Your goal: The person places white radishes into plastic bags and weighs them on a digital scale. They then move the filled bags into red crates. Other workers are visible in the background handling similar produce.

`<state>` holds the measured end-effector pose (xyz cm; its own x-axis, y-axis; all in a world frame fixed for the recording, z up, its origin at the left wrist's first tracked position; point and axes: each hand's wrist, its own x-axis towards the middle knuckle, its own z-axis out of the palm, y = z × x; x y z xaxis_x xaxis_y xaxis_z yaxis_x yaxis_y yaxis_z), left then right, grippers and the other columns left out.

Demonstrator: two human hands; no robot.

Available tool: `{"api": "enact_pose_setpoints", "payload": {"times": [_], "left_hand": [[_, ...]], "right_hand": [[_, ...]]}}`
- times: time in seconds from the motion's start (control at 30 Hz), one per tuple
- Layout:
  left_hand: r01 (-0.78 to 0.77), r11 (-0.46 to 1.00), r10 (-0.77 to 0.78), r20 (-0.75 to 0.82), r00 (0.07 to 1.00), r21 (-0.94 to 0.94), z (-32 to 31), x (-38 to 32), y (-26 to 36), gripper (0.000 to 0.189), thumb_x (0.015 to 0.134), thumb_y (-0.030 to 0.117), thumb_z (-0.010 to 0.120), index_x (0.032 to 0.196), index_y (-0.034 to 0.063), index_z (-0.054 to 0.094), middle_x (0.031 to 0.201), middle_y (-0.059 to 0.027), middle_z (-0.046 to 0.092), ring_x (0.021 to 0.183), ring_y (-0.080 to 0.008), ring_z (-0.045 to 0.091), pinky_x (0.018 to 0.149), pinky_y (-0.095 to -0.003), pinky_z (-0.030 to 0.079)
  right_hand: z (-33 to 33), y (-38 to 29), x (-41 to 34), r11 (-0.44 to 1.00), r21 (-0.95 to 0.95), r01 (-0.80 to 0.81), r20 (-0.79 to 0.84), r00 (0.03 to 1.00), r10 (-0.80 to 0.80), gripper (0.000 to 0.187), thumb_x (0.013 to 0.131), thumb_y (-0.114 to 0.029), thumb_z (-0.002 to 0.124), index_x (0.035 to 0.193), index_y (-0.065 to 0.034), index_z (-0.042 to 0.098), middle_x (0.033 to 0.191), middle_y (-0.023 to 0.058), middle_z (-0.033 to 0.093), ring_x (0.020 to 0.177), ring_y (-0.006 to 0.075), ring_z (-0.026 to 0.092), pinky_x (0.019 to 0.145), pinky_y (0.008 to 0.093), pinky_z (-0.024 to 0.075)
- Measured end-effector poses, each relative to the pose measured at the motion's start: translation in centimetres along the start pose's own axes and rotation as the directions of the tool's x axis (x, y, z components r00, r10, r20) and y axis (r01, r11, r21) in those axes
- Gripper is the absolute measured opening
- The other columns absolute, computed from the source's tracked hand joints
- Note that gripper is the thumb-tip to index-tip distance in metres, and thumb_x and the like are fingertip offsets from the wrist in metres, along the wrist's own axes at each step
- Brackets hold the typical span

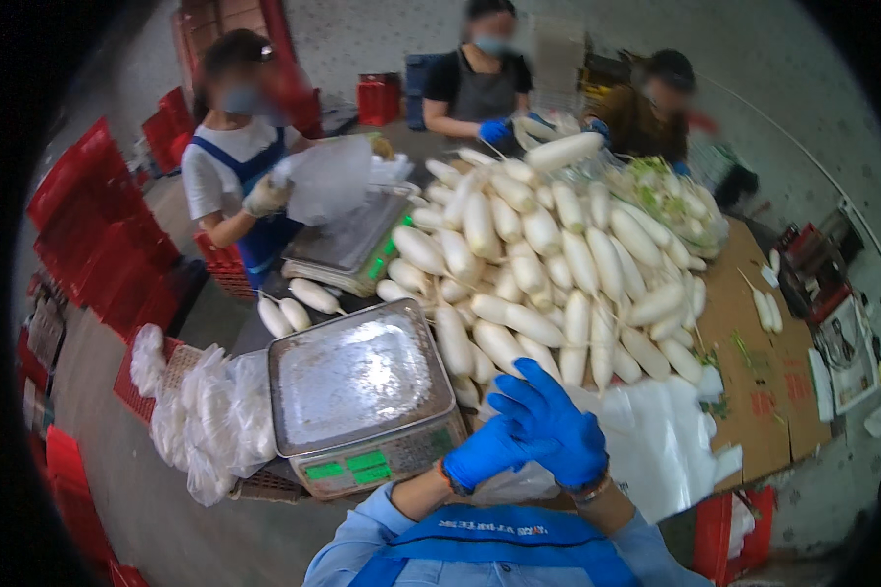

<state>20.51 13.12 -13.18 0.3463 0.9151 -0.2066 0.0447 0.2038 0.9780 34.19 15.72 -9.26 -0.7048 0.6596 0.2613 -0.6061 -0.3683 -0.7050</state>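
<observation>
My left hand [483, 453] and my right hand [558, 425], both in blue gloves, meet in front of my apron. The left fingers lie against the right hand near its thumb and are partly hidden there. My right hand has its fingers stretched and spread, with nothing in them. Just beyond my hands rises a large heap of white radishes [532, 275]. Clear plastic bags [650, 440] lie flat at the right, partly under my hands. To the left stands a weighing scale with a metal pan [360, 374]; nothing rests on the pan.
Filled plastic bags [216, 414] stand left of the scale. A second scale [345, 238] sits farther back, near a person holding a plastic sheet [330, 180]. Two other people work behind the heap. Cardboard [749, 352] covers the table's right side. Red crates [99, 227] are stacked at left.
</observation>
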Motion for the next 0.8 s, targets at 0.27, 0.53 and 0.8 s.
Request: {"api": "enact_pose_setpoints", "payload": {"times": [0.27,0.53,0.8], "left_hand": [[0.051,0.970,-0.070,-0.072,0.995,-0.239,-0.8,-1.4,2.0,0.036,0.087,0.020,0.058,0.120,0.0055,0.052,0.101,-0.0015,0.064,0.054,-0.0036,0.046,0.046,-0.0163,0.037],[-0.031,0.924,-0.043,-0.184,0.982,-0.381,-3.4,-1.3,3.1,0.034,0.088,0.016,0.054,0.119,0.0025,0.051,0.097,-0.0029,0.066,0.044,-0.0017,0.041,0.039,-0.0155,0.032],[-0.111,0.920,0.009,-0.260,0.966,-0.377,-4.8,-1.4,4.2,0.037,0.088,0.017,0.052,0.120,0.0007,0.049,0.097,-0.0075,0.065,0.044,-0.0029,0.038,0.040,-0.0147,0.030]], "right_hand": [[-7.9,-3.6,3.2,0.773,-0.628,0.091,-0.442,0.776,-0.450,0.028,0.090,-0.013,0.051,0.113,0.0022,0.056,0.107,0.0083,0.060,0.099,0.0157,0.056,0.089,0.0276,0.0437],[-20.5,-9.5,6.9,-0.135,-0.911,-0.389,-0.131,0.584,-0.801,0.051,0.078,-0.027,0.067,0.120,-0.0034,0.051,0.114,0.0171,0.054,0.107,0.0340,0.050,0.093,0.0409,0.0391],[-18.3,-9.1,17.6,-0.408,-0.846,-0.343,-0.038,0.802,-0.596,0.067,0.075,-0.036,0.065,0.130,-0.0078,0.040,0.115,0.0181,0.053,0.100,0.0360,0.054,0.084,0.0444,0.0442]]}}
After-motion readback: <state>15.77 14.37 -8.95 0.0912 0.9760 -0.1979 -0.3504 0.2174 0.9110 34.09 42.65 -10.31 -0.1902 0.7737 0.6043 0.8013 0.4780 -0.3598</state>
